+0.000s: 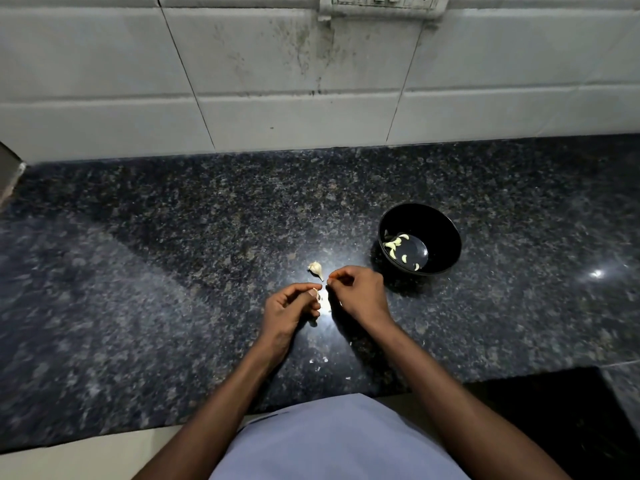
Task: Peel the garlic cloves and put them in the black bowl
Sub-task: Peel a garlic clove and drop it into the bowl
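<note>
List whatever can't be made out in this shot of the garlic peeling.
- Head view: the clove in the left hand is mostly covered by curled fingers; whether it is peeled is unclear.
- What the right hand pinches is too small to tell.
- The peeled cloves in the black bowl overlap, so no sure count.
- The switch plate on the wall is cut off by the top edge.

Garlic clove (314,292) in left hand (289,308) – mostly covered by curled fingers, peel state unreadable. Right hand (358,292) fingertips pinch something too small to identify. Peeled cloves (394,244) in black bowl (446,237) overlap; count uncertain. Switch plate (382,3) cut by top edge. Both forearms leave frame at bottom edge.
</note>
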